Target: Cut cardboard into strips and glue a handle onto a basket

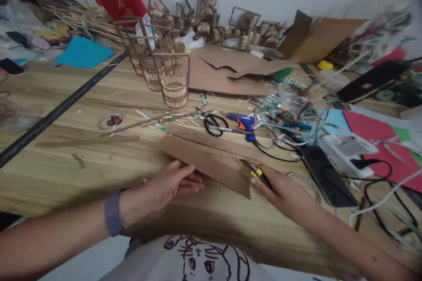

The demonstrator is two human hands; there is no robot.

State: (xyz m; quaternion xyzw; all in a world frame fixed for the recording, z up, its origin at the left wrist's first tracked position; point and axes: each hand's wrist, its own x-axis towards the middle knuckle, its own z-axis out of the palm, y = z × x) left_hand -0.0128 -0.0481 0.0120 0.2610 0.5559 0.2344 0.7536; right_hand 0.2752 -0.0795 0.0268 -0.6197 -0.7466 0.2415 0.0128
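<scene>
A long brown cardboard strip (211, 164) lies slanted on the wooden table (66, 175) in front of me. My left hand (168, 184), with a purple band at the wrist, lies flat with fingers stretched out against the strip's near edge. My right hand (283, 191) is closed around a yellow and black utility knife (259, 173), whose blade touches the strip near its right end.
Black scissors (214, 124) and a blue glue gun (243, 123) lie behind the strip. Small woven bamboo baskets (173, 90) stand further back, with cardboard sheets (227, 72) beside them. A black phone (325, 175), cables and coloured paper (379, 134) crowd the right side.
</scene>
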